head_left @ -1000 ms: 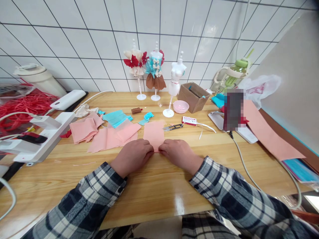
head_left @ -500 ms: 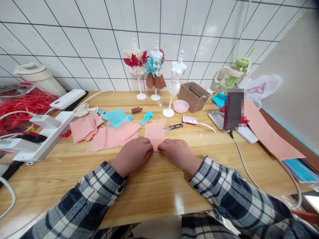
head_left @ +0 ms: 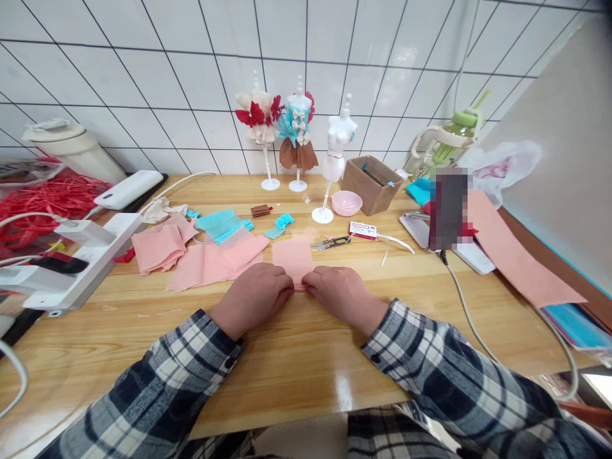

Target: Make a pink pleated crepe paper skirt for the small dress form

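A strip of pink crepe paper (head_left: 292, 256) lies flat on the table with its near edge folded into a narrow band. My left hand (head_left: 261, 290) pinches the left end of that folded edge. At the right end, my right hand (head_left: 338, 290) is closed on the same edge, its fingertips close to the left ones. Just beyond the right hand lie thread snips (head_left: 332, 243). More pink crepe paper (head_left: 217, 261) is spread to the left of the strip, partly under a blue piece (head_left: 224, 224).
Three small mannequins (head_left: 298, 146) stand by the tiled wall, two dressed in paper. Near them are a pink bowl (head_left: 347, 203) and a cardboard box (head_left: 371, 185). A power strip (head_left: 86, 271) is at left; a phone (head_left: 448, 210) stands at right with a trailing cable (head_left: 466, 306).
The pink strip's far end has drawn a little nearer and shifted slightly left. My hands stay almost in place, both still gripping the folded edge.
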`<state>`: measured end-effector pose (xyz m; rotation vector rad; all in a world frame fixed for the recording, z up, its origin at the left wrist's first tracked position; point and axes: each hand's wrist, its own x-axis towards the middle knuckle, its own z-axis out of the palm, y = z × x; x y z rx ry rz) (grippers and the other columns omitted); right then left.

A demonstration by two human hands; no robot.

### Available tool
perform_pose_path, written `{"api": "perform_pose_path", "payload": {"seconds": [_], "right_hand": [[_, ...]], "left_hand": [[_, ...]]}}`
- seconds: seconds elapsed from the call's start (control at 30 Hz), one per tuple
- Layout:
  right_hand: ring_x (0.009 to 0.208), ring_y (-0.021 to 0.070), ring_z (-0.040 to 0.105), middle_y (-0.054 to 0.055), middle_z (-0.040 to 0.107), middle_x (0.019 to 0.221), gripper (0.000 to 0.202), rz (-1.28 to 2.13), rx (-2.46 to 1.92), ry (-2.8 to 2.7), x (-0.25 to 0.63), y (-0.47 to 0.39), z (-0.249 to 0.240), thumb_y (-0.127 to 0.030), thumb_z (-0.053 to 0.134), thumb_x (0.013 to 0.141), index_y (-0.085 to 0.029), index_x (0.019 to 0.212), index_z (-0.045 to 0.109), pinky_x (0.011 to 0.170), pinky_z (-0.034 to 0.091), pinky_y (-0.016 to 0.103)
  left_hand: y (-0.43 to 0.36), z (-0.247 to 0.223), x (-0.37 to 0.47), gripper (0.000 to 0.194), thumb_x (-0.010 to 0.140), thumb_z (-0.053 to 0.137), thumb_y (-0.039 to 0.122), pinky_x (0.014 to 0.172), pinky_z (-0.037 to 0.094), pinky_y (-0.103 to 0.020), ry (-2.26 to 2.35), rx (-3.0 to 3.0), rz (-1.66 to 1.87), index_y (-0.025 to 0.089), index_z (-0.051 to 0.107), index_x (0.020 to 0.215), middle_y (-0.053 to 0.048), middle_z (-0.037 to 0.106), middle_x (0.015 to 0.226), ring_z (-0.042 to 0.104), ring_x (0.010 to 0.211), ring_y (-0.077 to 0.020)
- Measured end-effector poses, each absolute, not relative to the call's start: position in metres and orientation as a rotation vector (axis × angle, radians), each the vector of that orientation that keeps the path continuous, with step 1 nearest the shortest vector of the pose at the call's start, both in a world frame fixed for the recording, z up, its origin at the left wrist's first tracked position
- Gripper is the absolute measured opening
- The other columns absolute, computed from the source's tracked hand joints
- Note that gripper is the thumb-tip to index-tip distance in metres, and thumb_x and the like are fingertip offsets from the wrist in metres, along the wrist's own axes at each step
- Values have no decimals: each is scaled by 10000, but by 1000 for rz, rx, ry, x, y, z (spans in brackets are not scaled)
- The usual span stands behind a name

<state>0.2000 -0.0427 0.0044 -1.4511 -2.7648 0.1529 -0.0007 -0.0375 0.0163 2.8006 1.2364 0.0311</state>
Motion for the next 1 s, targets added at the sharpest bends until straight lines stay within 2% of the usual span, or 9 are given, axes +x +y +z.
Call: {"api": "perform_pose_path", "payload": {"seconds": [0.3, 0.5, 0.7, 1.0], "right_hand": [[759, 168, 646, 59, 652, 980, 255, 123, -1432, -2796, 199, -43, 4, -261, 415, 978, -222, 970, 667, 604, 424, 253], [758, 182, 651, 47, 676, 934, 220, 163, -1483, -2770, 199, -43, 5, -268, 428, 973, -236, 1019, 640, 610, 428, 262], [745, 172, 648, 47, 670, 892, 260, 177, -1475, -2779, 199, -43, 7, -261, 421, 979, -225, 927, 672, 611, 417, 253], [752, 180, 652, 45, 676, 911, 246, 154, -1490, -2765, 199, -43, 5, -283, 424, 977, -238, 987, 666, 615, 426, 261]], "left_hand": [[-37, 15, -1, 283, 948, 450, 247, 873, 405, -405, 1231, 2762, 84, 197, 713, 855, -45, 732, 845, 635, 794, -205], [-37, 16, 0, 261, 925, 455, 210, 740, 450, -348, 1221, 2806, 67, 180, 701, 843, -62, 696, 863, 621, 826, -220], [-38, 17, 1, 265, 937, 450, 239, 738, 461, -367, 1272, 2774, 48, 190, 701, 871, -52, 715, 838, 641, 821, -238], [-37, 16, 0, 265, 929, 462, 223, 753, 465, -360, 1233, 2825, 77, 185, 712, 850, -62, 699, 858, 625, 839, -229]]}}
